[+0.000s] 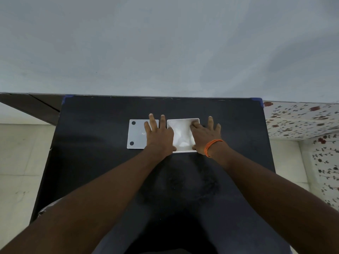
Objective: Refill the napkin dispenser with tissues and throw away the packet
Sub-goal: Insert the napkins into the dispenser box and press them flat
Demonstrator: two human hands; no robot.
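Observation:
A white square napkin dispenser box [180, 125] lies open-side up on the black table [102, 162], with white tissues inside it. Its flat white lid [136, 133], with two black dots, lies just to the left. My left hand [158, 133] rests spread over the lid's right edge, its thumb at the box's left rim. My right hand [204, 133] lies on the box's right side, fingers spread, some pressing on the tissues. An orange thread [211, 147] circles my right wrist. A clear plastic packet [47, 208] shows partly at the table's near left edge.
A grey wall stands right behind the table's far edge. A flowered cloth surface [300, 120] lies to the right. Pale floor tiles [18, 162] lie on the left. Blue tape marks the table's far corners.

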